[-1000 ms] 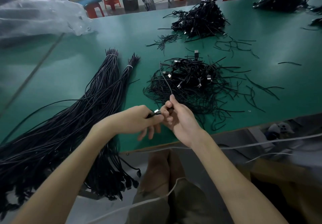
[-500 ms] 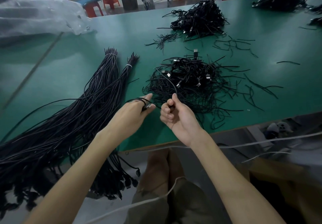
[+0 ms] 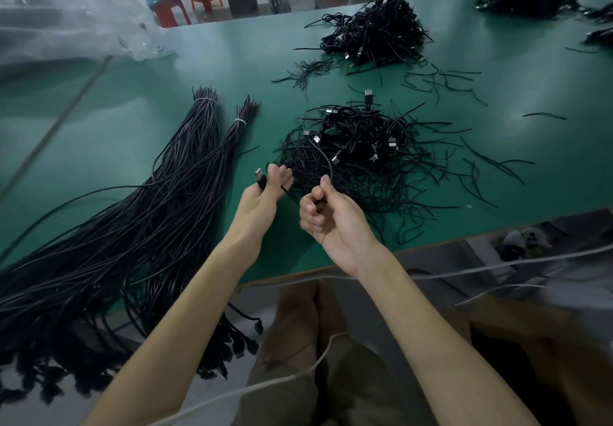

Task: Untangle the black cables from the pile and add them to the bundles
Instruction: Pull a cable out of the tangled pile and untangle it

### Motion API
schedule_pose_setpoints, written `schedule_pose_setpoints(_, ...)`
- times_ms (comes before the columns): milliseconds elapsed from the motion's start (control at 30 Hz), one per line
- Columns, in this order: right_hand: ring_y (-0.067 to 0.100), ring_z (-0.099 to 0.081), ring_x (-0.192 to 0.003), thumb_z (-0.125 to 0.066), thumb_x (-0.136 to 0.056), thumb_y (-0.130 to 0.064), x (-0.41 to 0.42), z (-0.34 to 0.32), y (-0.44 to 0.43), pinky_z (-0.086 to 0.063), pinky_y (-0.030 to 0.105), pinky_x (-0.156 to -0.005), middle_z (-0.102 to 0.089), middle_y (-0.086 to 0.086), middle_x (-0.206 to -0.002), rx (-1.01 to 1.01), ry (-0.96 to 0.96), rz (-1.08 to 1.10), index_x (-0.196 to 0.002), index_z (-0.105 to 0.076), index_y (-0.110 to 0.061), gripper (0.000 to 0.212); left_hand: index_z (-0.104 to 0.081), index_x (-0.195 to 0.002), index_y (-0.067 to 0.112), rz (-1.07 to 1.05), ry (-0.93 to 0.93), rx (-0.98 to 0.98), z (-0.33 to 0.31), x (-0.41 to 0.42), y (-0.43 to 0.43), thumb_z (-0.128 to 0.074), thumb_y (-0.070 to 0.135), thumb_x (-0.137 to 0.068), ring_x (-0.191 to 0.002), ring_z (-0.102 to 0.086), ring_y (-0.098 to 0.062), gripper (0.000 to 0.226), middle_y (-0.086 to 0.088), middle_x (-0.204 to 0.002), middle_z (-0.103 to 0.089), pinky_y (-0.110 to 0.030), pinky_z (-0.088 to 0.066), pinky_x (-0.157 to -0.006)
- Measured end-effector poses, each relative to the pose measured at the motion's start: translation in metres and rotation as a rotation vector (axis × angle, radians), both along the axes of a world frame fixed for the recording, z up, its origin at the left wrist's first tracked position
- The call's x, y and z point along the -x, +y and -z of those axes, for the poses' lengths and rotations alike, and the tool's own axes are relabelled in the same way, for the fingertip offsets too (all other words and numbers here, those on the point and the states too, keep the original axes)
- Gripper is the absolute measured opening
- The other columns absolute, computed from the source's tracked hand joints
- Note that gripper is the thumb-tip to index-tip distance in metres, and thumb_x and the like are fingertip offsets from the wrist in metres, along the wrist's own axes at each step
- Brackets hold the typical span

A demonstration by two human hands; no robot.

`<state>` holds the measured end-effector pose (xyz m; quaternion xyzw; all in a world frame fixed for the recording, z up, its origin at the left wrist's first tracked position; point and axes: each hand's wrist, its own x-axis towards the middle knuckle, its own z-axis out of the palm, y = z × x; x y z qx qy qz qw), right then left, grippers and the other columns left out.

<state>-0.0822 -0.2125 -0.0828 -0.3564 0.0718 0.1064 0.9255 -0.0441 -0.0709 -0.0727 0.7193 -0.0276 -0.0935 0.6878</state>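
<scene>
Left hand (image 3: 263,193) grips a cable (image 3: 329,162) by its plug, right hand (image 3: 331,218) grips its length, just short of the pile (image 3: 361,150); thick bundles (image 3: 149,213) lie left. Plenty seemingly left to untangle.

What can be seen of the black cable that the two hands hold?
The cable is thin, black and looks rubber-coated. Its plug, black with a silvery metal tip, sticks up from the left hand, which grips it. A short stretch runs to the right hand, which holds it; from there it arcs into the tangled pile on the green table.
</scene>
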Motion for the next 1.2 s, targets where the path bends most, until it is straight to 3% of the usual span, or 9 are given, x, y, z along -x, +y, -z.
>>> schedule_pose_setpoints(133, 0.01, -0.035, -0.05, -0.04, -0.111, -0.036, 0.001, 0.001, 0.0, -0.033, 0.021, -0.05, -0.051, 0.004, -0.066, 0.004, -0.014, -0.003, -0.079, -0.048, -0.014, 0.04, -0.057, -0.142, 0.01, -0.074, 0.033, 0.159, -0.003, 0.001, -0.004, -0.041, 0.048, -0.108, -0.123, -0.064, -0.003, 0.054, 0.005, -0.136, -0.068, -0.045, -0.022, -0.126)
schedule_pose_setpoints(267, 0.01, -0.036, -0.049, -0.039, -0.111, -0.037, 0.001, 0.001, 0.0, -0.031, 0.021, -0.05, -0.052, 0.003, -0.067, 0.008, -0.024, -0.005, -0.079, -0.049, -0.014, 0.041, -0.057, -0.14, 0.007, -0.04, 0.071, 0.384, -0.009, 0.004, -0.006, -0.033, 0.044, -0.111, -0.128, -0.062, -0.01, 0.053, -0.001, -0.136, -0.068, -0.042, -0.022, -0.122)
schedule_pose_setpoints(367, 0.01, -0.037, -0.049, -0.039, -0.111, -0.037, 0.001, 0.001, 0.0, -0.031, 0.021, -0.05, -0.052, 0.003, -0.066, -0.018, -0.028, -0.003, -0.078, -0.049, -0.014, 0.041, -0.052, -0.142, 0.001, 0.047, 0.115, 0.575, -0.016, 0.005, -0.005, -0.025, 0.042, -0.112, -0.129, -0.062, -0.014, 0.057, -0.008, -0.14, -0.065, -0.035, -0.035, -0.117)
schedule_pose_setpoints(500, 0.011, -0.039, -0.049, -0.037, -0.112, -0.036, 0.001, 0.0, 0.001, -0.033, 0.022, -0.05, -0.052, 0.003, -0.066, -0.026, -0.032, -0.004, -0.079, -0.047, -0.014, 0.041, -0.062, -0.131, 0.003, 0.06, 0.241, 0.779, -0.021, 0.005, -0.003, -0.031, 0.04, -0.112, -0.086, -0.071, -0.005, 0.052, -0.001, -0.124, -0.072, -0.024, -0.052, -0.092)
schedule_pose_setpoints(600, 0.011, -0.04, -0.05, -0.037, -0.112, -0.037, 0.001, 0.0, 0.002, -0.034, 0.022, -0.05, -0.053, 0.003, -0.066, -0.033, -0.024, -0.006, -0.079, -0.048, -0.013, 0.041, -0.068, -0.121, 0.007, 0.079, 0.304, 0.886, -0.023, 0.006, -0.002, -0.035, 0.04, -0.111, -0.054, -0.05, -0.004, 0.049, 0.007, -0.095, -0.067, -0.021, -0.05, -0.071)
schedule_pose_setpoints(767, 0.011, -0.039, -0.05, -0.038, -0.111, -0.038, 0.0, 0.0, 0.002, -0.034, 0.022, -0.051, -0.053, 0.003, -0.068, -0.034, -0.027, -0.029, -0.079, -0.048, -0.014, 0.042, -0.075, -0.099, 0.013, 0.161, 0.321, 0.959, -0.028, 0.008, 0.005, -0.038, 0.037, -0.111, -0.04, -0.029, -0.009, 0.046, 0.012, -0.072, -0.051, -0.017, -0.037, -0.053)
schedule_pose_setpoints(933, 0.01, -0.04, -0.048, -0.037, -0.111, -0.039, -0.001, 0.001, 0.002, -0.035, 0.021, -0.049, -0.055, 0.003, -0.068, -0.051, -0.019, -0.031, -0.08, -0.048, -0.014, 0.041, -0.068, -0.08, 0.02, 0.338, 0.281, 0.752, -0.031, 0.005, 0.021, -0.04, 0.04, -0.108, -0.043, -0.019, -0.008, 0.045, 0.013, -0.058, -0.04, -0.022, -0.023, -0.051)
schedule_pose_setpoints(1067, 0.01, -0.04, -0.048, -0.037, -0.111, -0.041, 0.0, -0.001, 0.003, -0.036, 0.021, -0.056, -0.057, 0.002, -0.067, 0.018, -0.006, -0.045, -0.079, -0.048, -0.016, 0.041, -0.059, -0.067, 0.019, 0.61, 0.12, 0.176, -0.037, 0.008, 0.043, -0.046, 0.047, -0.106, -0.046, -0.028, -0.009, 0.05, 0.008, -0.053, -0.035, -0.021, -0.025, -0.051)
schedule_pose_setpoints(1200, 0.01, -0.044, -0.052, -0.038, -0.11, -0.04, 0.002, -0.004, 0.005, -0.042, 0.021, -0.061, -0.059, 0.003, -0.069, 0.079, -0.026, -0.045, -0.079, -0.046, -0.017, 0.04, -0.073, -0.076, 0.015, 0.781, 0.02, -0.338, -0.045, 0.016, 0.05, -0.047, 0.062, -0.102, -0.05, -0.035, -0.012, 0.06, 0.006, -0.058, -0.043, -0.019, -0.029, -0.048)
